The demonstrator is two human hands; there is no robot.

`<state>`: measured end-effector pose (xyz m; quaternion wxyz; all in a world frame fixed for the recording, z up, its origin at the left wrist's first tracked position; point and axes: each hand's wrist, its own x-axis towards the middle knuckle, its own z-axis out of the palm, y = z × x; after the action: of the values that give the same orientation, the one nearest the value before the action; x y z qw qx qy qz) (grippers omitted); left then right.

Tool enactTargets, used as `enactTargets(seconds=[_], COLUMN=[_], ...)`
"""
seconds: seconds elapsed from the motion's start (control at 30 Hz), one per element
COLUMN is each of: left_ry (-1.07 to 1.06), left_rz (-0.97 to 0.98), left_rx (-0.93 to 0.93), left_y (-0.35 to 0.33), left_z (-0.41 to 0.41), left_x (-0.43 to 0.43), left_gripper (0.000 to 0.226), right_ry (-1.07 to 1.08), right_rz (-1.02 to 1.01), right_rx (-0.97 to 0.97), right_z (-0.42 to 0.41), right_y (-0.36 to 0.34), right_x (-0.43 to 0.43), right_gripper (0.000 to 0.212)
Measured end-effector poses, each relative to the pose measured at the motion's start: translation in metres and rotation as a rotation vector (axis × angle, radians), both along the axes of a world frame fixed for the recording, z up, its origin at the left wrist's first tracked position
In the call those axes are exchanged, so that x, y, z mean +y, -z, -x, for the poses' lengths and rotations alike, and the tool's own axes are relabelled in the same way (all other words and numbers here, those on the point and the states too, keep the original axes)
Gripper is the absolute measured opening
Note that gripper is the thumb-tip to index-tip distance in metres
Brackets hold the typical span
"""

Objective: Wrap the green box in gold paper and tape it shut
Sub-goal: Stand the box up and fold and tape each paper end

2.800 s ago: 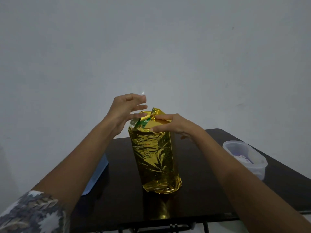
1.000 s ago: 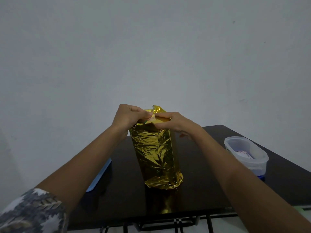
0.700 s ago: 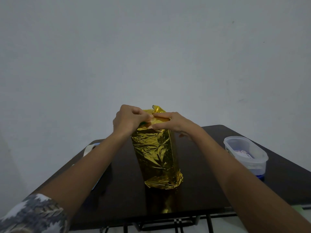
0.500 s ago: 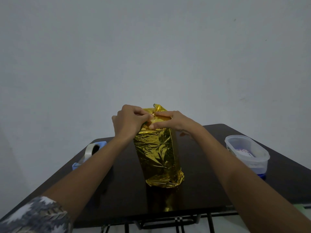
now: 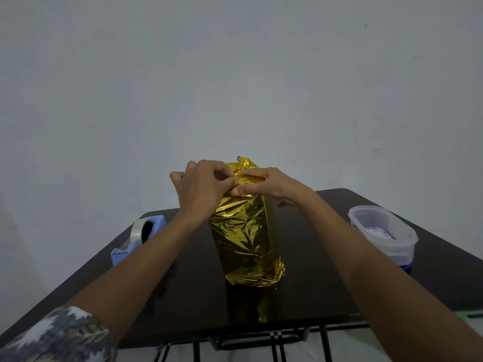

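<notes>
The box stands upright in the middle of the dark table (image 5: 313, 291), covered all over by crinkled gold paper (image 5: 244, 236); no green shows. My left hand (image 5: 201, 186) is at the top left edge, fingers curled, pinching the gold paper's fold there. My right hand (image 5: 266, 182) lies over the top from the right, thumb and forefinger pressing the folded paper down. A loose gold tip sticks up behind the hands. The paper's bottom end is bunched on the table.
A blue tape dispenser (image 5: 138, 237) with a roll of clear tape sits at the table's left edge. A clear plastic tub (image 5: 384, 233) with something inside stands at the right. A plain wall rises behind the table.
My left hand has come down from above the box and closed on the paper at the top. The green patch at the top is covered. The view shifted, showing the tape dispenser.
</notes>
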<state>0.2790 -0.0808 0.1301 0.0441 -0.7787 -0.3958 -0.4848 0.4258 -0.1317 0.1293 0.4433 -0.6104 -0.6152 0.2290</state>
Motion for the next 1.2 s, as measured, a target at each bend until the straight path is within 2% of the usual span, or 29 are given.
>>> enactTargets(seconds=[0.17, 0.43, 0.6, 0.7, 0.87, 1.0, 1.1, 1.17, 1.2], left_ry=[0.004, -0.075, -0.146, -0.144, -0.13, -0.096, -0.027, -0.068, -0.111], left_rz=[0.021, 0.143, 0.196, 0.291, 0.514, 0.59, 0.641, 0.647, 0.612], left_rx=[-0.029, -0.047, -0.075, -0.129, -0.237, -0.26, -0.22, -0.187, -0.191], left_y=[0.002, 0.0, -0.006, -0.007, -0.012, -0.015, -0.017, -0.017, -0.017], left_z=[-0.002, 0.001, 0.002, 0.001, -0.005, -0.012, -0.015, -0.015, -0.014], left_x=[0.001, 0.011, 0.011, 0.017, 0.035, 0.043, 0.043, 0.043, 0.043], left_gripper=[0.008, 0.029, 0.068, 0.079, 0.085, 0.085, 0.101, 0.104, 0.098], right_ry=[0.009, 0.006, 0.014, 0.006, -0.016, -0.018, -0.047, -0.061, -0.062], right_rz=[0.002, 0.011, 0.007, -0.002, -0.008, -0.015, -0.02, -0.023, -0.019], right_rx=[-0.003, -0.029, -0.05, -0.048, -0.06, -0.007, 0.019, 0.025, 0.01], right_z=[0.002, -0.001, 0.001, -0.001, -0.004, -0.006, -0.008, -0.007, -0.007], right_y=[-0.001, -0.002, -0.003, -0.002, 0.002, 0.003, 0.006, 0.007, 0.006], right_x=[-0.001, -0.003, -0.001, 0.002, 0.011, 0.016, 0.019, 0.018, 0.017], right_gripper=[0.07, 0.067, 0.068, 0.069, 0.072, 0.073, 0.073, 0.073, 0.072])
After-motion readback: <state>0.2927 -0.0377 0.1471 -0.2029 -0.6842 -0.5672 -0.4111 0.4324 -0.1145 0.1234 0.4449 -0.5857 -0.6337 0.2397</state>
